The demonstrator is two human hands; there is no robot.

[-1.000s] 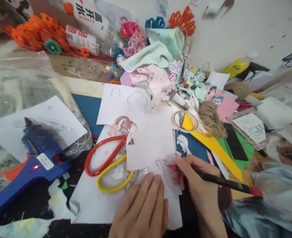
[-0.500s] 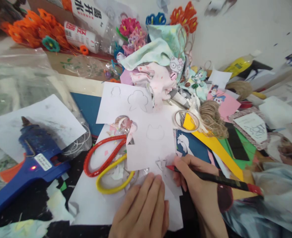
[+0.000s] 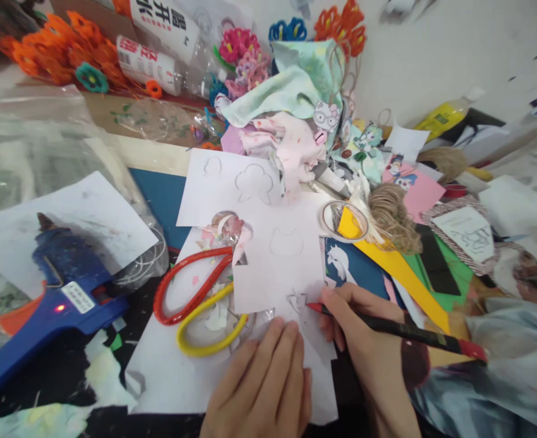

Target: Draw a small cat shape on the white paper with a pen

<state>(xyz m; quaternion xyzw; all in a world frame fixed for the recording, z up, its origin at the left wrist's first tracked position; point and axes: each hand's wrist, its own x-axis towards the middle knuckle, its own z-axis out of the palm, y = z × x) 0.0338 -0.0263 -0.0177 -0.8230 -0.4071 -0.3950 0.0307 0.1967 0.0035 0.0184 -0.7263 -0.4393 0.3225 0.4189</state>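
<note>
And here, a cat-head outline [image 3: 287, 242] is already down on the middle sheet [image 3: 257, 289], with a smaller angular sketch [image 3: 297, 299] at its five o'clock, on the paper just past the sheet's lower edge. That's where the action is: the pencil [image 3: 400, 328] has its red tip right beside those small lines, though whether it actually meets the paper I cannot tell.

The right hand [image 3: 364, 334], at four o'clock from the cat head, has the pencil pinched between thumb and fingers, the other fingers curled in below. The left hand [image 3: 263, 380], down at six o'clock, is opened out flat, fingers side by side, palm down on the large white paper [image 3: 172, 377], gripping nothing.

Around them, a busy table! A red loop [image 3: 170, 289] and a yellow loop [image 3: 181, 340] sit at eight o'clock from the cat head; farther out that way lies the blue glue gun [image 3: 79, 292], its little light glowing. Over at one to two o'clock, a tape roll [image 3: 324, 225] overlaps a yellow strip [image 3: 400, 274], with coiled twine [image 3: 389, 213] just beyond.
</note>
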